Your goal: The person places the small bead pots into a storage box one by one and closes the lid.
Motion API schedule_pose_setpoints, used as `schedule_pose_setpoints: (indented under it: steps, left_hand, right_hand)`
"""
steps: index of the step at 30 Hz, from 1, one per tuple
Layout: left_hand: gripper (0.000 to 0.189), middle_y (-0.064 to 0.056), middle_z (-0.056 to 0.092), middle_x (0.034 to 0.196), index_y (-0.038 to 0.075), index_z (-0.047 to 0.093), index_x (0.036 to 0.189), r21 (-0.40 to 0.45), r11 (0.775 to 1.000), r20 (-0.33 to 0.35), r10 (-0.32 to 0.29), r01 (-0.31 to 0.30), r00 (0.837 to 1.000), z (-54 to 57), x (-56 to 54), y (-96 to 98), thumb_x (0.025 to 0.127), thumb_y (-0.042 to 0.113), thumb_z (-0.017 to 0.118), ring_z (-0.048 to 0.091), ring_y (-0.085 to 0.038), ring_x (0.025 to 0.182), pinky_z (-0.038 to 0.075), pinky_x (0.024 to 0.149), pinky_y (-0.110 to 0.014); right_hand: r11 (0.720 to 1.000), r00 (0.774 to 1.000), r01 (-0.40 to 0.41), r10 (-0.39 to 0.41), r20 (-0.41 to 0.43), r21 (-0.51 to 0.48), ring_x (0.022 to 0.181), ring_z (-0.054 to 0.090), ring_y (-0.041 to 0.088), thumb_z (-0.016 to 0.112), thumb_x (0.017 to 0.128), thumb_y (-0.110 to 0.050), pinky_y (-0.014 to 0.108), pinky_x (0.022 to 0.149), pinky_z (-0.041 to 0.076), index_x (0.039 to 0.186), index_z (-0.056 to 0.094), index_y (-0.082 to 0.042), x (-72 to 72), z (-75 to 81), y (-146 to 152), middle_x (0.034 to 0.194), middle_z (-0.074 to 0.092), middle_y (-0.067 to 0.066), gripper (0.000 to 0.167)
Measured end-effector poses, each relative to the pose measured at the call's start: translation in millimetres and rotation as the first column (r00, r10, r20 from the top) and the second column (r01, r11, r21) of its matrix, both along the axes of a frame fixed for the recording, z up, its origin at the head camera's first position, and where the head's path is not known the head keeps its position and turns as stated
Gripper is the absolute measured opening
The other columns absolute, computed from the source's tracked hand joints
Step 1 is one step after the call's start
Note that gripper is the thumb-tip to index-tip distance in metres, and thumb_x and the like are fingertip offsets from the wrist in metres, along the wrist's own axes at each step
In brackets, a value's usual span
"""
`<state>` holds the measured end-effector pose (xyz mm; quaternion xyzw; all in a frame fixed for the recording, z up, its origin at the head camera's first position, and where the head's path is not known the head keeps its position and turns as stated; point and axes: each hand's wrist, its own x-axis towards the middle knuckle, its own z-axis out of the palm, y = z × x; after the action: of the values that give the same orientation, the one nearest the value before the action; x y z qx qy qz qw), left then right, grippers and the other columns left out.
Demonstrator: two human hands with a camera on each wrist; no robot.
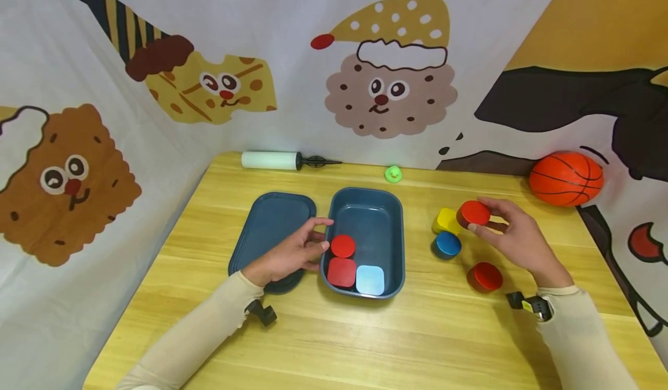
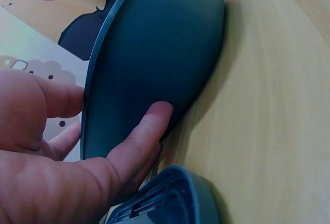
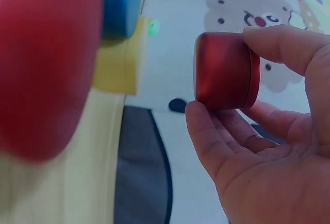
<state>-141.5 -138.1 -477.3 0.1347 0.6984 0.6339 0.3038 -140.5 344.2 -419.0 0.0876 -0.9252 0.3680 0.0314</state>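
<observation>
My right hand pinches a small round red tin between thumb and fingers, held up off the table; the right wrist view shows the lid seam round this tin. My left hand is beside a dark blue rectangular box, its relaxed fingers touching the rim and outer wall. Inside the box, at the near end, lie a round red tin, a square red tin and a square light blue tin.
Near the right hand stand a yellow tin, a blue round tin and another red round tin. A dark blue lid lies left of the box. Along the back are a hand pump, a green toy duck and an orange ball.
</observation>
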Motion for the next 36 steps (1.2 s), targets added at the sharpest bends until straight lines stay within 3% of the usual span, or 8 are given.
schedule_pose_setpoints:
  steps: [4,7,11,15,18,20,22,36]
  left_hand:
    - [0.058,-0.021,0.043,0.151,0.029,0.03,0.163,0.002,1.0,0.002,-0.002,0.002,1.0,1.3,0.2,0.1,0.112,0.023,0.056,0.06,-0.026,0.126,0.06,0.098,-0.052]
    - [0.059,-0.022,0.042,0.152,0.026,0.028,0.164,0.004,1.0,0.003,-0.005,0.005,1.0,2.1,0.3,0.1,0.112,0.022,0.056,0.059,-0.026,0.126,0.06,0.098,-0.052]
    - [0.061,-0.022,0.041,0.153,0.024,0.026,0.165,0.008,1.0,0.001,-0.01,0.01,1.0,2.4,0.4,-0.1,0.112,0.022,0.056,0.059,-0.028,0.127,0.06,0.098,-0.052]
    - [0.06,-0.023,0.041,0.153,0.025,0.027,0.165,0.01,1.0,-0.001,-0.015,0.015,1.0,2.2,0.4,-0.6,0.112,0.022,0.056,0.059,-0.029,0.128,0.06,0.098,-0.052]
    - [0.059,-0.023,0.041,0.153,0.026,0.027,0.164,0.012,1.0,0.001,-0.019,0.019,1.0,2.4,0.6,-1.1,0.112,0.023,0.055,0.059,-0.028,0.127,0.06,0.099,-0.052]
    - [0.059,-0.023,0.042,0.153,0.026,0.027,0.165,0.013,1.0,0.002,-0.02,0.02,1.0,2.6,0.6,-1.4,0.112,0.023,0.055,0.06,-0.027,0.126,0.06,0.099,-0.052]
    - [0.059,-0.023,0.042,0.152,0.026,0.027,0.164,0.015,1.0,0.005,-0.022,0.022,1.0,2.6,0.6,-1.6,0.112,0.023,0.055,0.06,-0.027,0.126,0.06,0.099,-0.052]
    - [0.056,-0.021,0.043,0.15,0.031,0.03,0.162,0.013,1.0,0.015,-0.012,0.012,1.0,2.5,1.1,-1.5,0.112,0.023,0.056,0.059,-0.027,0.125,0.06,0.099,-0.052]
  right_hand:
    - [0.999,0.997,-0.045,0.044,-0.058,-0.019,0.11,0.052,-0.011,0.082,0.094,-0.014,-0.001,0.086,0.045,0.151,0.053,0.002,0.3,6.1,-14,0.138,0.059,0.023,0.066]
    - [0.996,0.993,-0.081,0.078,-0.091,-0.028,0.11,0.051,-0.014,0.082,0.093,-0.01,-0.001,0.088,0.045,0.15,0.055,0.001,-0.6,8.6,-25,0.137,0.06,0.021,0.064]
    - [0.992,0.985,-0.127,0.123,-0.122,-0.027,0.112,0.052,-0.011,0.083,0.092,-0.008,0.001,0.089,0.046,0.148,0.057,0.002,-3.0,10.0,-41,0.137,0.062,0.019,0.063]
    - [0.989,0.982,-0.151,0.148,-0.114,-0.012,0.117,0.059,0.005,0.084,0.091,-0.009,0.008,0.092,0.053,0.147,0.058,0.0,-3.7,13.5,-58,0.138,0.063,0.015,0.063]
    - [0.985,0.98,-0.173,0.172,-0.103,0.005,0.12,0.061,0.022,0.085,0.09,-0.009,0.029,0.095,0.061,0.147,0.059,-0.002,-4.8,14.9,-70,0.138,0.064,0.013,0.063]
    - [0.98,0.974,-0.199,0.2,-0.105,0.016,0.121,0.062,0.029,0.085,0.09,-0.009,0.044,0.095,0.061,0.147,0.059,-0.002,-6.2,14.3,-76,0.138,0.063,0.014,0.063]
    - [0.974,0.968,-0.224,0.225,-0.108,0.022,0.122,0.063,0.031,0.086,0.089,-0.009,0.052,0.094,0.059,0.146,0.059,-0.002,-8.3,13.1,-82,0.139,0.063,0.013,0.063]
    - [0.935,0.936,-0.35,0.347,-0.065,-0.052,0.115,0.067,0.028,0.089,0.087,-0.012,0.055,0.095,0.061,0.145,0.061,-0.004,-13.0,2.6,-123,0.133,0.065,0.008,0.065]
